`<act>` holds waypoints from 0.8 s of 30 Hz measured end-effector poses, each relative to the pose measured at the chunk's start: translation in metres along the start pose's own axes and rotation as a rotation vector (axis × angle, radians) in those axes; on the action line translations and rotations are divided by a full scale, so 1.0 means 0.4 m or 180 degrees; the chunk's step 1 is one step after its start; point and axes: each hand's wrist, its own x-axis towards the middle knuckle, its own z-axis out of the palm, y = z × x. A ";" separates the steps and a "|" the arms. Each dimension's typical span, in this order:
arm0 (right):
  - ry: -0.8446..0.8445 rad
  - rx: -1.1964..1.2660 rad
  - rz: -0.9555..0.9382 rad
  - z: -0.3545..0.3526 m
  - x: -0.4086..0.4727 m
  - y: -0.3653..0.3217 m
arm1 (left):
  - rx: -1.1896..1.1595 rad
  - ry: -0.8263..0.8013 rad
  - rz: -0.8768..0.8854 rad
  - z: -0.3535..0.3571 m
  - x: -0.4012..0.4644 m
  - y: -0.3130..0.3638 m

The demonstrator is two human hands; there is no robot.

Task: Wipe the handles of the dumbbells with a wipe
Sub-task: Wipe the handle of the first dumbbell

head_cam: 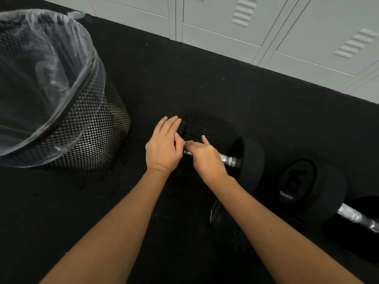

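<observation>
Dumbbell (pixel 235 158) at centre frame: black round heads, knurled chrome handle (pixel 226 159), long axis run from centre-left down to the right. Handle is gripped by the right hand (pixel 207 158); the left hand (pixel 164 146) is laid flat-fingered on the near head. No wipe can be made out. Second dumbbell (pixel 311 191), marked 15, lower right. Mesh bin (pixel 86 138) with clear liner (pixel 47 64), upper left; contents cannot be told.
</observation>
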 end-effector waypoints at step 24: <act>0.0501 -0.0590 -0.0754 0.068 -0.026 0.004 | -0.0045 0.0043 0.0031 0.005 -0.001 -0.005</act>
